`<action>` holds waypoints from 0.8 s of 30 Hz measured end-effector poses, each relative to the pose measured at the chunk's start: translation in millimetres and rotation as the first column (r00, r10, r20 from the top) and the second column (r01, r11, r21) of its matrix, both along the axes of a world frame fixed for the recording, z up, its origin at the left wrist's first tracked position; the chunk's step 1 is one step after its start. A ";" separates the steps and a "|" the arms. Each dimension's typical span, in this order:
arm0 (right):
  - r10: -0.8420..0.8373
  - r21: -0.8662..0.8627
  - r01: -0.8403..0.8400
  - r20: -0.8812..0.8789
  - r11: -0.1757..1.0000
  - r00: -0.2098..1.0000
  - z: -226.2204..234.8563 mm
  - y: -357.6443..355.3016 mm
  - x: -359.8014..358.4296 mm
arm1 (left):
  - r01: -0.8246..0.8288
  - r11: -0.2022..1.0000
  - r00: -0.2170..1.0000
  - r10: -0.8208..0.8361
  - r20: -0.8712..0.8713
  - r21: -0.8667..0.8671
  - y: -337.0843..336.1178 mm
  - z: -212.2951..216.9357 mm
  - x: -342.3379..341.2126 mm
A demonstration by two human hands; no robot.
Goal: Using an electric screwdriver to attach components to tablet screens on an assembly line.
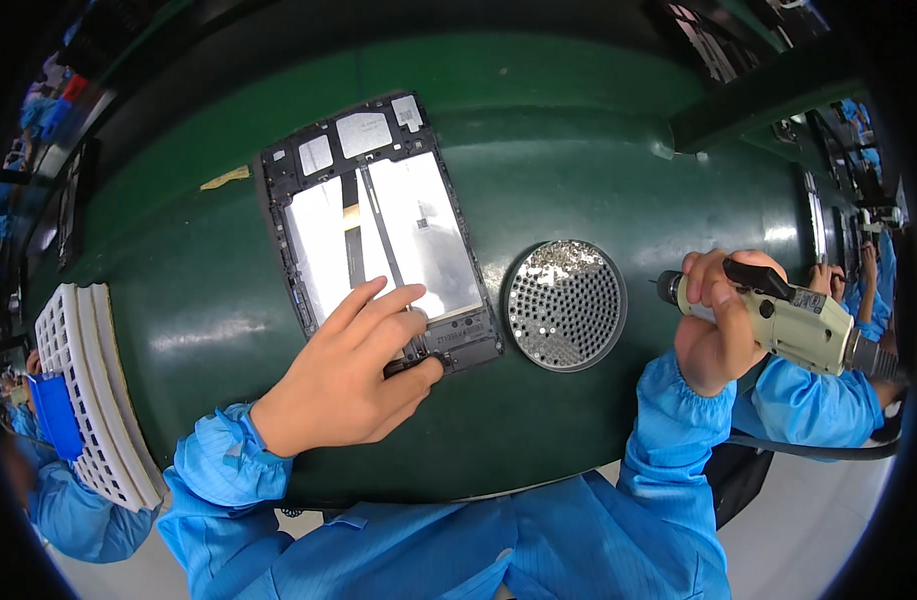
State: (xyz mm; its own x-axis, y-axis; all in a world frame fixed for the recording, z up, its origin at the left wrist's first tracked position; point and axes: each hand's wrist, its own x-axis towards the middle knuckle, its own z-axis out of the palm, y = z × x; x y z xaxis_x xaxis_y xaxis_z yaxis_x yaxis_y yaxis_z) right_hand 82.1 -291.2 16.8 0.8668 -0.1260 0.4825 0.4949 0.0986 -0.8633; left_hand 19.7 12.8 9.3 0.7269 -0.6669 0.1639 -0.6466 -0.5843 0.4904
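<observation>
Over at the far left, a stack of white trays [78, 385] is sitting at the edge of the green table [578, 130]. Moving in, the left hand [353, 375] is reaching forward palm down, fingers spread flat and gripping nothing, pressing on the lower corner of one opened tablet frame [378, 230], which is lying flat at the table's middle with two shiny panels showing. Just right of it, one round perforated dish [566, 305] is holding a heap of tiny screws along its far rim. Further right, the right hand [718, 325] is hovering off the table, fingers wrapped tight around one pale green electric screwdriver [793, 320], held level with its tip pointing left toward the dish.
</observation>
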 end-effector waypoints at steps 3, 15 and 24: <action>0.003 -0.013 -0.002 0.055 1.000 0.998 -0.1 -4.4 0.7 | -0.067 0.994 0.969 0.046 0.242 0.081 -1.5 -5.5 -15.9; -0.139 -0.028 0.139 -0.014 0.990 0.990 1.6 -4.2 -2.1 | -0.482 0.860 0.806 0.361 0.470 0.166 50.4 -17.9 83.4; -0.205 -0.175 0.179 -0.144 0.968 0.968 -6.5 2.8 7.2 | -0.453 0.891 0.740 0.400 0.542 -0.039 63.8 -24.6 155.9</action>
State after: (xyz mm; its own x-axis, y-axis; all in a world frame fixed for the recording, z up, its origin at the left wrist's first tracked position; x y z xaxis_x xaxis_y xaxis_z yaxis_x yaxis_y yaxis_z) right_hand 89.3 -288.4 10.3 0.9012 -0.2305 0.3671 0.3453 -0.1303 -0.9294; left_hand 175.6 76.6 -15.3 0.7580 -0.3390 0.5573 -0.4578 -0.8851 0.0842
